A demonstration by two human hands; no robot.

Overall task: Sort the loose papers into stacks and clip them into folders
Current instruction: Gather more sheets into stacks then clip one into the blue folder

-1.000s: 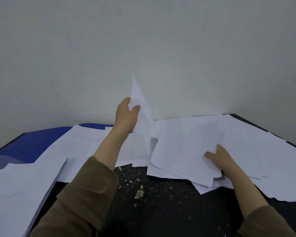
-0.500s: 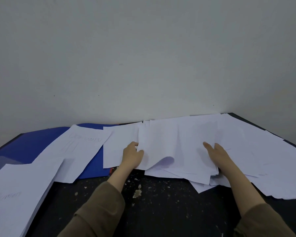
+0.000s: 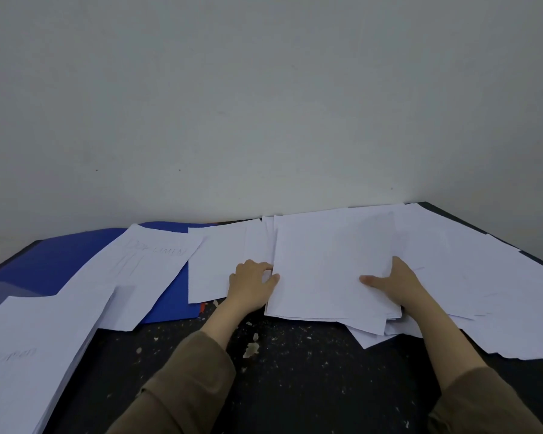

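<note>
Fingers (image 3: 265,267) of the left hand (image 3: 251,285) curl round the left edge of a squared-up bundle of papers (image 3: 329,261), thumb on the top sheet; the right hand (image 3: 395,285) lies flat on the bundle's right side, thumb stretched out to the left and the other fingers pointing away, pressing down rather than clasping

Largest in view is the pale wall (image 3: 263,98) behind, then the black table (image 3: 295,380), its top flecked with light chips. Across its right part spreads a loose spread of white sheets (image 3: 483,277), running to the far right corner, with the held bundle lying on its left part. At the near left sits a thick stack of papers (image 3: 29,355) with faint writing on top. Behind that lies a blue folder (image 3: 60,255), open and flat, with a written sheet (image 3: 138,270) lying across it and a blank sheet (image 3: 213,264) touching the left hand

Both sleeves (image 3: 176,393) are olive-brown
</note>
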